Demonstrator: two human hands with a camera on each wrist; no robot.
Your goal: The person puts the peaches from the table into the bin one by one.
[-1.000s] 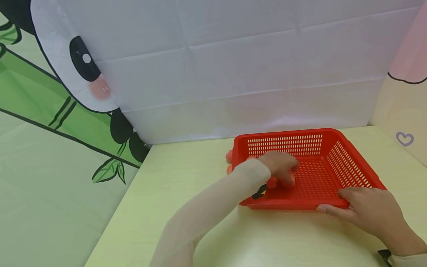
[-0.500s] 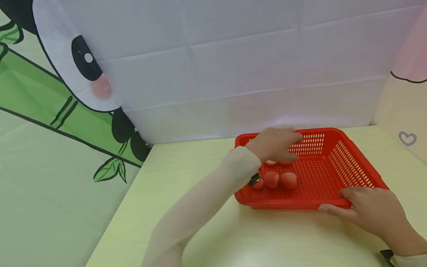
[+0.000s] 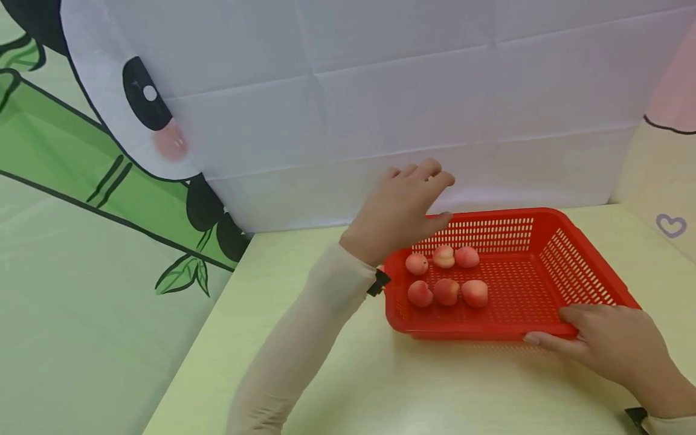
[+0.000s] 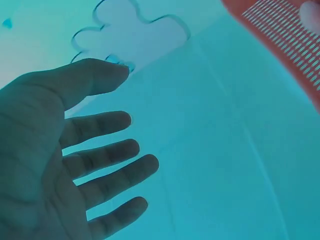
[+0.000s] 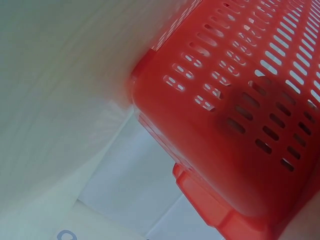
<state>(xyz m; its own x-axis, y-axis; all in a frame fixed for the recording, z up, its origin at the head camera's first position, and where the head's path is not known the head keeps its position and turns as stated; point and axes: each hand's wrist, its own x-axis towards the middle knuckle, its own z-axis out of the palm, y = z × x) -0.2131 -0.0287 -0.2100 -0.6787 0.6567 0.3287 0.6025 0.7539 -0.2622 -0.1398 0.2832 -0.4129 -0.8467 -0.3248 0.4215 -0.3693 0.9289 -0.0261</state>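
Several peaches (image 3: 446, 292) lie in two short rows in the left part of a red plastic basket (image 3: 516, 331). My left hand (image 3: 399, 208) hovers by the basket's back left corner, fingers spread and holding nothing. The left wrist view shows the same bare palm and fingers (image 4: 120, 175), with the basket's slotted wall (image 4: 280, 37) off at the upper right. At the front right corner, my right hand (image 3: 620, 344) grips the basket's rim. Up close in the right wrist view is the basket's red outer side (image 5: 200, 130); only a sliver of the hand (image 5: 304, 225) shows.
The basket stands on a pale yellow table (image 3: 304, 272), against a whitish cloth backdrop (image 3: 380, 90). A printed green cloth (image 3: 109, 302) hangs along the left side. Just left of the basket, something peach-coloured is mostly hidden behind my left wrist.
My left hand has come up out of the basket and moved back and left, leaving the peaches in the basket uncovered. The right hand keeps its grip on the rim.
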